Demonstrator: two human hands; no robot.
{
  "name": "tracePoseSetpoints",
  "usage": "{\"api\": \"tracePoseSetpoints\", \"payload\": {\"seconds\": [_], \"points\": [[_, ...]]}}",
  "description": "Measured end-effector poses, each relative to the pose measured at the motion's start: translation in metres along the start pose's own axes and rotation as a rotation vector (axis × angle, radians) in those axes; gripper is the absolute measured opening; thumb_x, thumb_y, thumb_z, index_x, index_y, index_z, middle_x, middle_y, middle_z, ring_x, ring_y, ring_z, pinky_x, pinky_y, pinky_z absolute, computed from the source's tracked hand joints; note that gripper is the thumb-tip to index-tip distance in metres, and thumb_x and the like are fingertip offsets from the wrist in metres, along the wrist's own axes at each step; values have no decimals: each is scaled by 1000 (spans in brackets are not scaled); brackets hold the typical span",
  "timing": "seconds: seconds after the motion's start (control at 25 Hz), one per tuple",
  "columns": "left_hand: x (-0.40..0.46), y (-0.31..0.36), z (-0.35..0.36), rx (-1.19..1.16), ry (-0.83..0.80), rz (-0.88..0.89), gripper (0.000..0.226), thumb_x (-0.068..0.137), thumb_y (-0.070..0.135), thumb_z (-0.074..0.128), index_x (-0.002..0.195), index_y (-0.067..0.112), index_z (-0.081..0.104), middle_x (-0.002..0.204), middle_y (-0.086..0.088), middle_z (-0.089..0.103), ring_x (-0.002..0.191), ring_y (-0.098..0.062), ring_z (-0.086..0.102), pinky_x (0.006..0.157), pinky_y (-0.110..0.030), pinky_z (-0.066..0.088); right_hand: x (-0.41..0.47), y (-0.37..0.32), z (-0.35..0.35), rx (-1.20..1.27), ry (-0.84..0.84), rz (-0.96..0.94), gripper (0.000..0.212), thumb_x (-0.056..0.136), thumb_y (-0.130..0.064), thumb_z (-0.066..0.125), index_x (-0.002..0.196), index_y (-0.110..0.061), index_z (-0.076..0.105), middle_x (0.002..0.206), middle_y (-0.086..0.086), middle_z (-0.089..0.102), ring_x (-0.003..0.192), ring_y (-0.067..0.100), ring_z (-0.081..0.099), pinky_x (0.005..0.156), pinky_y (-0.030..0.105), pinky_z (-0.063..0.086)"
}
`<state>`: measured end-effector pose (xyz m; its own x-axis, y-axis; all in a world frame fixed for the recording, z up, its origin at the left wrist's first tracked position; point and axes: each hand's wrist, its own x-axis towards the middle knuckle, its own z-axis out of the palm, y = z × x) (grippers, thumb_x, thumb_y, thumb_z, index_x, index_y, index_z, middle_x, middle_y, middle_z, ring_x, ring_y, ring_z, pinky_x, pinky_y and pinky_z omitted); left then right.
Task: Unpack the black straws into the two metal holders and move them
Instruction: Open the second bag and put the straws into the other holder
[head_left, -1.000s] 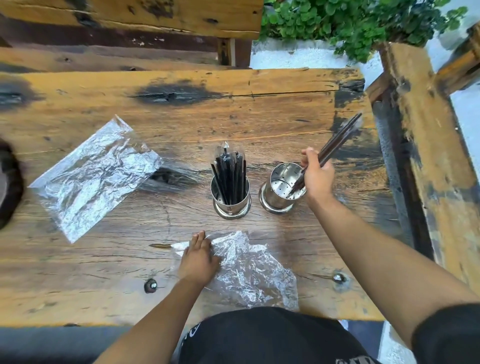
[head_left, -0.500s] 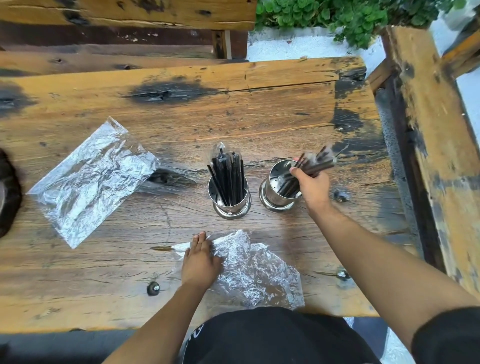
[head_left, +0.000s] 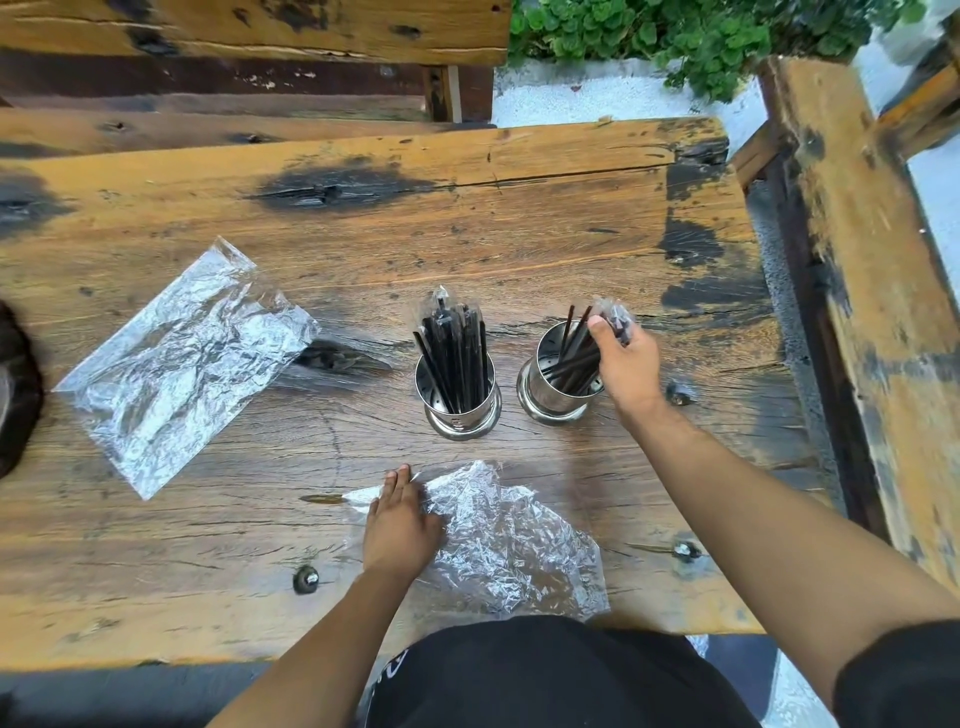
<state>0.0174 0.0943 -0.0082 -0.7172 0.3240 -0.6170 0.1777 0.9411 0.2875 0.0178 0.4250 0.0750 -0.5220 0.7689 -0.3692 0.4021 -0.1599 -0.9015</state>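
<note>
Two shiny metal holders stand side by side mid-table. The left holder (head_left: 460, 410) is packed with upright black straws (head_left: 454, 353). The right holder (head_left: 545, 397) has a bunch of black straws (head_left: 571, 358) leaning in it. My right hand (head_left: 626, 364) is over its right rim, fingers closed on the straws' upper ends, which still show some clear wrapping. My left hand (head_left: 400, 525) lies flat on a crumpled clear plastic wrapper (head_left: 514, 545) near the table's front edge.
A second flattened clear wrapper (head_left: 182, 358) lies at the left. A dark object (head_left: 15, 384) sits at the far left edge. The wooden table (head_left: 519, 218) has benches behind and to the right (head_left: 872, 291). Green plants (head_left: 691, 36) grow beyond.
My right hand has lowered the bunch of straws from a slant above the right holder down into it. The left hand has stayed on the wrapper.
</note>
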Motion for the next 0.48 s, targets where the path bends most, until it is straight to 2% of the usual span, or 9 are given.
{"api": "tracePoseSetpoints", "payload": {"seconds": [0.12, 0.24, 0.36, 0.48], "points": [[0, 1, -1, -4, 2, -1, 57, 96, 42, 53, 148, 18, 45, 171, 2, 11, 159, -18, 6, 129, -39, 12, 3, 1, -1, 14, -73, 39, 2, 96, -22, 71, 96, -21, 70, 86, -8, 72, 73, -1, 68, 68, 15, 53], [0, 1, -1, 6, 4, 4, 58, 97, 43, 52, 149, 18, 44, 171, 2, 11, 159, -18, 6, 129, -39, 12, 4, 5, -1, -17, -170, 105, 29, 91, -24, 78, 116, -13, 71, 101, -3, 76, 87, 3, 71, 74, 14, 56], [0, -1, 0, -9, 2, -1, 59, 97, 45, 53, 149, 19, 44, 171, 2, 11, 159, -18, 6, 129, -39, 12, 5, 4, -1, -2, -148, 110, 32, 94, -22, 73, 122, -6, 70, 99, -3, 76, 87, 3, 70, 86, 22, 58], [0, -1, 0, 2, 5, 5, 62, 97, 45, 52, 151, 17, 41, 171, 2, 11, 159, -18, 6, 129, -39, 12, 4, 0, 0, 128, -144, 118, 28, 98, -20, 69, 124, -10, 70, 104, -1, 76, 86, 0, 72, 81, 19, 58]]}}
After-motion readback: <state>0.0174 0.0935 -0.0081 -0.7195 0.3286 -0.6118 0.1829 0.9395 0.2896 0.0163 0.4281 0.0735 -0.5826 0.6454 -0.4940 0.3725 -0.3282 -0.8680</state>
